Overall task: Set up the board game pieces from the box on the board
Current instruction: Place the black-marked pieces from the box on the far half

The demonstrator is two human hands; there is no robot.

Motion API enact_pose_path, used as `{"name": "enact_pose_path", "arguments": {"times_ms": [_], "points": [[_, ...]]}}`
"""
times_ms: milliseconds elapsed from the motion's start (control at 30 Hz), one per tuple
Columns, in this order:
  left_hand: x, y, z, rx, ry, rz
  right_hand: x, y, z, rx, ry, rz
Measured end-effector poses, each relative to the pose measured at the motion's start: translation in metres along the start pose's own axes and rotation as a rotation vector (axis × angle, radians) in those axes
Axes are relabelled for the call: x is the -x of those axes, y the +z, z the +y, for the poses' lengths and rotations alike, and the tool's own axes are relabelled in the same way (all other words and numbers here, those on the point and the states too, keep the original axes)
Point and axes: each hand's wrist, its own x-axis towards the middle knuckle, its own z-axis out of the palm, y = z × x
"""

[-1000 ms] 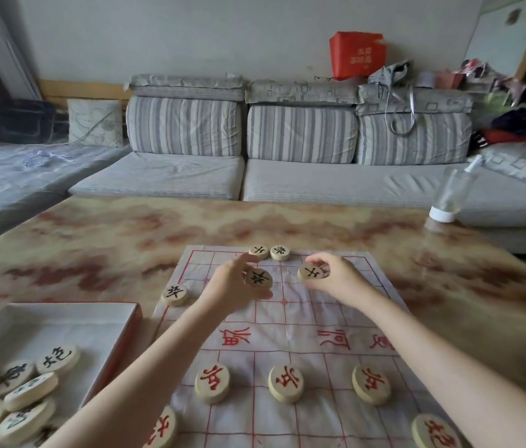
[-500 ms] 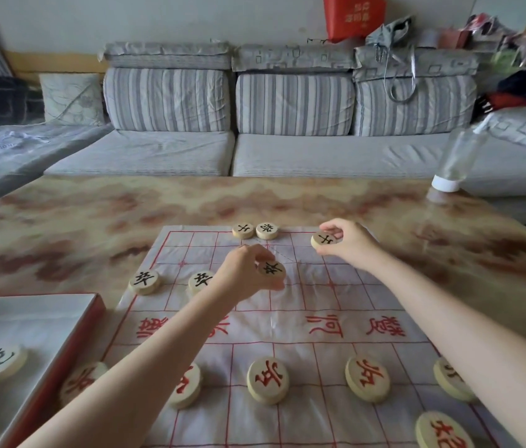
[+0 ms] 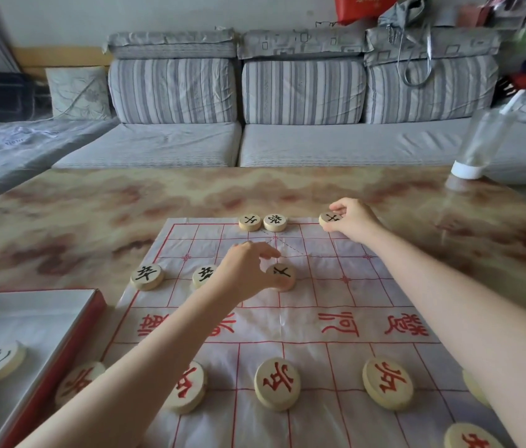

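Left hand pinches a black piece mid-board — right hand grips another at the far edge.

hands gripping pieces, board

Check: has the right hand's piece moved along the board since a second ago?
Yes. The right hand carried its piece away and rightward, level with the two back-row pieces.

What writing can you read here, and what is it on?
"楚河", "漢界", red, upside down to the camera: board
"兵", red: near-row pieces
"卒", black: left-edge piece
"士", black: far piece in right hand
Half covered, unreadable: middle piece under left hand
Blurred, unreadable: red bag
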Motion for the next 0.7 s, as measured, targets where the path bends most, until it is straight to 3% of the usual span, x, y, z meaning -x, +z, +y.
{"name": "enact_pose_path", "arguments": {"times_ms": [200,700], "points": [[0.0,-0.008,0.003,0.095,0.036,0.019,-0.006,0.023,-0.018,0.019,-0.093,-0.056],[0.0,-0.015,-0.007,0.118,0.002,0.062,-0.007,0.039,-0.021,0.103,-0.084,-0.075]]}}
